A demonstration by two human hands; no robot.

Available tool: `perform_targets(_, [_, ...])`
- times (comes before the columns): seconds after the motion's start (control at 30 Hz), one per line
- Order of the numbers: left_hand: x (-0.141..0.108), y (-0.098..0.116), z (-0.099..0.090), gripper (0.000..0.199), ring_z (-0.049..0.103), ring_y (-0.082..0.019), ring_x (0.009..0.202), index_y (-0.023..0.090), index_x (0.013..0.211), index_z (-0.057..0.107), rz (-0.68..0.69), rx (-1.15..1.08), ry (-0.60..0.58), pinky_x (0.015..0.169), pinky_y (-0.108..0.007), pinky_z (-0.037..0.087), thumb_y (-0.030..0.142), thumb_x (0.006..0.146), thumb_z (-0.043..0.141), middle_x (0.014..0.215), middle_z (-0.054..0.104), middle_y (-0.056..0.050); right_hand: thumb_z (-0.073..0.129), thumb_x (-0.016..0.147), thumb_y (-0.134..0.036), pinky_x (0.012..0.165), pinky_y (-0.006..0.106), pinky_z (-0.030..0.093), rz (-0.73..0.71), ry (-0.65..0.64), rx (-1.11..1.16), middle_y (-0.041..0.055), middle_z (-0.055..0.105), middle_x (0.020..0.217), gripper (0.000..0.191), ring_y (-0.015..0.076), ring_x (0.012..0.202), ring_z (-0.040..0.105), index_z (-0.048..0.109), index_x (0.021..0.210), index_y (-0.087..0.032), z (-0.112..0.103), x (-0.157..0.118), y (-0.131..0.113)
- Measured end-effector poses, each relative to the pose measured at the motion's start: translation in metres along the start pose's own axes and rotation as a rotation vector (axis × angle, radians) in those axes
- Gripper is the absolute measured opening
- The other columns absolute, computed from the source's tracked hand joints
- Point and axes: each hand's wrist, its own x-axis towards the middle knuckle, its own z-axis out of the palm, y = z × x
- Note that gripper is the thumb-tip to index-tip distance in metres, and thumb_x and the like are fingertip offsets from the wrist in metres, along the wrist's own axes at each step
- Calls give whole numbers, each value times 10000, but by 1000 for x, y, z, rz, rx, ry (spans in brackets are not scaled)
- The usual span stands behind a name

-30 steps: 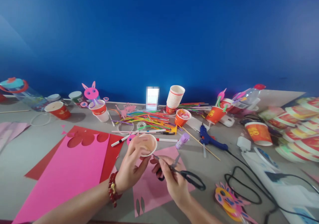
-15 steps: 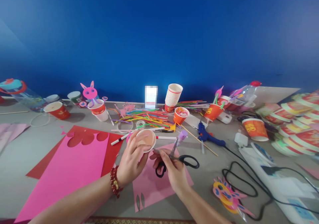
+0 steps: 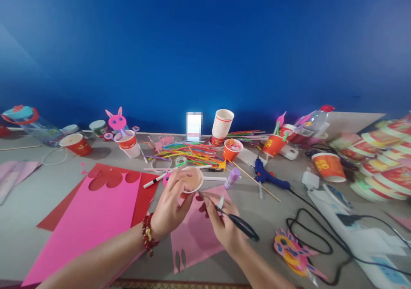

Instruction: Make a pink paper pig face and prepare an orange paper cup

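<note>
My left hand (image 3: pixel 173 201) grips a paper cup (image 3: pixel 194 178), tilted so its pale inside faces me. A red bead bracelet circles that wrist. In my right hand (image 3: pixel 221 220) is a pair of black-handled scissors (image 3: pixel 242 227), its handles pointing right. One dark tip is close to the cup's lower rim; whether it touches, I cannot tell. Light pink paper (image 3: pixel 195 242) with two leaf-shaped holes lies under both hands. Just beyond my right hand stands a purple glue stick (image 3: pixel 233 178).
Bright pink paper (image 3: pixel 109 212) with round cutouts overlaps red paper at left. Coloured sticks (image 3: pixel 189 152), a stack of paper cups (image 3: pixel 222 126) and a lit phone (image 3: pixel 194 126) are at the back. A blue glue gun (image 3: pixel 269 175), its cable and a power strip (image 3: pixel 346 224) occupy the right.
The scissors have turned in my right hand, so their handles now overlap and a tip is nearer the cup. The cup has shifted slightly right.
</note>
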Motion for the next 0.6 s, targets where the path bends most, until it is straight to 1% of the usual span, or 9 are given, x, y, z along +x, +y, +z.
perform_targets(0.1, [-3,1,2,131,452,-267,1279,202,887,525,74,36,14,1115,-530,297,72,888,507,1220,573,-106,461,989,-374,479,204,499,135,49,203,21,654,627,319,124,515,600,712,975,-177,7,-2,3])
perform_targets(0.17, [-4,1,4,130,449,-277,1279,205,904,535,80,54,30,1099,-530,319,78,882,517,1231,577,-110,460,990,-384,469,198,492,153,75,266,19,653,613,328,120,507,593,714,958,-177,9,-3,4])
perform_targets(0.23, [-5,0,5,123,472,-278,1248,206,920,539,67,49,40,1068,-517,361,90,881,525,1260,571,-119,459,993,-372,478,200,498,130,87,246,24,668,637,313,124,526,603,710,975,-185,8,-4,4])
perform_targets(0.33, [-4,0,4,134,469,-285,1244,204,955,564,80,45,25,1043,-517,381,98,881,529,1331,525,-133,466,992,-307,534,224,527,29,63,79,45,708,765,256,135,585,635,688,1059,-200,1,-4,2])
perform_targets(0.4, [-2,0,1,141,424,-309,1279,215,944,600,101,103,38,1054,-557,338,104,872,551,1368,488,-124,475,981,-243,610,255,548,-84,32,-64,60,720,865,235,151,653,667,670,1108,-205,-3,-2,1])
perform_targets(0.47, [-1,1,-3,134,417,-328,1266,235,911,635,128,190,72,1045,-591,299,121,856,592,1345,496,-106,489,963,-187,671,281,551,-200,18,-178,63,721,895,235,169,708,686,659,1124,-206,-7,0,1])
perform_targets(0.53, [0,1,-5,122,493,-308,1143,249,906,651,148,254,82,984,-556,343,146,847,624,1209,566,-96,506,945,-149,693,290,544,-280,22,-250,60,722,891,234,178,730,692,649,1122,-208,-9,2,1])
perform_targets(0.6, [-1,0,-5,105,555,-244,938,238,919,641,143,250,49,866,-450,411,155,858,625,994,616,-71,509,937,-125,692,288,534,-318,19,-295,60,719,886,236,180,737,690,633,1120,-207,-9,2,2])
